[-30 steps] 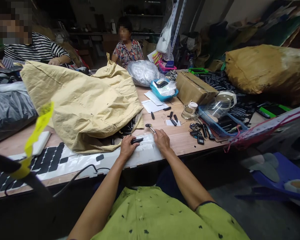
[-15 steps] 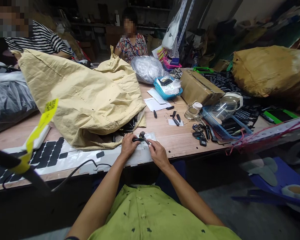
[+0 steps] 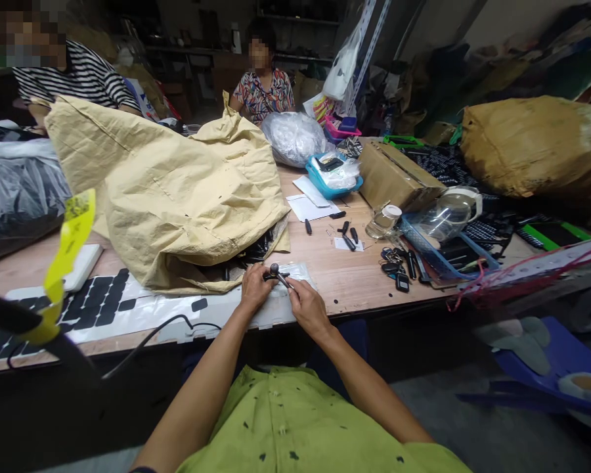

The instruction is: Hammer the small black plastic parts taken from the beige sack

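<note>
My left hand (image 3: pixel 254 287) is closed on a small black part (image 3: pixel 270 276) pressed against the white sheet (image 3: pixel 217 309) at the wooden table's (image 3: pixel 354 276) front edge. My right hand (image 3: pixel 306 303) grips a small hammer (image 3: pixel 278 273) by its thin handle, with the dark head resting over the black part. Both hands sit close together just in front of the open mouth of a large tan sack (image 3: pixel 167 190).
Black parts (image 3: pixel 347 235), keys (image 3: pixel 393 263), a jar (image 3: pixel 384 221), a blue tray (image 3: pixel 443 253), a cardboard box (image 3: pixel 394 174) and a blue basket (image 3: pixel 332 177) lie to the right. Two other people sit across the table. A black cable (image 3: pixel 148 338) crosses the sheet.
My right hand picked up the hammer from the table and brought it toward me, onto the black part in my left hand. The view shifted slightly.
</note>
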`<state>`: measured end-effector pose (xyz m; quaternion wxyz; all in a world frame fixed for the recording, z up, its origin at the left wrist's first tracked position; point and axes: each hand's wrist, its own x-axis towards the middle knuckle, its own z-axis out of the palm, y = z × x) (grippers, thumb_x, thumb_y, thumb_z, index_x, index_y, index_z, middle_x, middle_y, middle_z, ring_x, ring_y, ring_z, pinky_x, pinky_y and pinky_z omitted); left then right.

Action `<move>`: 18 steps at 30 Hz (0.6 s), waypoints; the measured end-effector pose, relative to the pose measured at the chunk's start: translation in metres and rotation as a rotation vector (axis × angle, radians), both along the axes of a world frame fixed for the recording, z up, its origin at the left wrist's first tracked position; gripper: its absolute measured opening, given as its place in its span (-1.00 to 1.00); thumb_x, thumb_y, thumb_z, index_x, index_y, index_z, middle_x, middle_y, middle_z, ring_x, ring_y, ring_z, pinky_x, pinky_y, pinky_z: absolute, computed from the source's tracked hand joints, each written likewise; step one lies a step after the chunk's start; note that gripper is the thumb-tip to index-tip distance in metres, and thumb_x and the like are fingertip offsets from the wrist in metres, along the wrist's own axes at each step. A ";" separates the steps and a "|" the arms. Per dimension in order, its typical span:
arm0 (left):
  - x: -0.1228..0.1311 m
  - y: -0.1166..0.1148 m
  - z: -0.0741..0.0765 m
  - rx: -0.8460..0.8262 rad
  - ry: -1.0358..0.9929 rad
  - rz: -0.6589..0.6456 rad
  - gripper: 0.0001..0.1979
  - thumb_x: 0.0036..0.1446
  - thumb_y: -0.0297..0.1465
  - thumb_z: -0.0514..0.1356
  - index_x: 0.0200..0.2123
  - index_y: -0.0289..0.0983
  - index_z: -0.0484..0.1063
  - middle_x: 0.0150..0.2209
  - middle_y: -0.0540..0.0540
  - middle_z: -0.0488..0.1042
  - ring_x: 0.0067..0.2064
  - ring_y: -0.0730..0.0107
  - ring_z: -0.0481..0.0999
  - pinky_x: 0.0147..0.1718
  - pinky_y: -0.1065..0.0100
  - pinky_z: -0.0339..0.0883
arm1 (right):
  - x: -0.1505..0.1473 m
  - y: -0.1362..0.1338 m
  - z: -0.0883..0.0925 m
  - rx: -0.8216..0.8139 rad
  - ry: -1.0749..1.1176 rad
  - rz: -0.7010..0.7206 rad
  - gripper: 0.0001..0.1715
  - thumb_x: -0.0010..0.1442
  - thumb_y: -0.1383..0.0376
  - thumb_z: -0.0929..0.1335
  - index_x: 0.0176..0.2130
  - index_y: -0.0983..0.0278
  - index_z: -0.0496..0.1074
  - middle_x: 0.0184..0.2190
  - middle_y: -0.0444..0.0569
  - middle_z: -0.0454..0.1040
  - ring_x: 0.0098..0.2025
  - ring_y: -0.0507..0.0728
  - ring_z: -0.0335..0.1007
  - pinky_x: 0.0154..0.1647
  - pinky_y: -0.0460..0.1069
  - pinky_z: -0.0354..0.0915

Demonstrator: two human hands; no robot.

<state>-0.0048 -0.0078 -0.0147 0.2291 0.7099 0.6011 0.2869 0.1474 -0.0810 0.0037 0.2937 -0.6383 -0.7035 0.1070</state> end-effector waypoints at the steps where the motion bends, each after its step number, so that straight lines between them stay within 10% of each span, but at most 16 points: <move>1: 0.000 0.000 -0.001 0.003 -0.001 -0.003 -0.87 -0.01 -0.49 0.35 -0.36 -0.18 0.53 -0.27 -0.04 0.48 -0.14 0.19 0.42 -0.12 0.24 0.29 | 0.001 0.001 0.001 0.013 0.006 -0.007 -0.57 0.30 0.36 0.22 0.06 0.15 0.50 -0.17 -0.03 0.55 -0.15 0.10 0.48 -0.13 -0.07 0.38; 18: 0.000 -0.002 0.002 0.022 0.027 -0.007 -0.86 -0.01 -0.49 0.35 -0.37 -0.20 0.47 -0.28 -0.04 0.46 -0.15 0.18 0.41 -0.13 0.23 0.28 | 0.031 0.032 0.003 0.023 -0.110 -0.230 -0.58 0.29 0.36 0.24 0.05 0.13 0.51 -0.17 -0.01 0.51 -0.14 0.13 0.43 -0.18 -0.05 0.31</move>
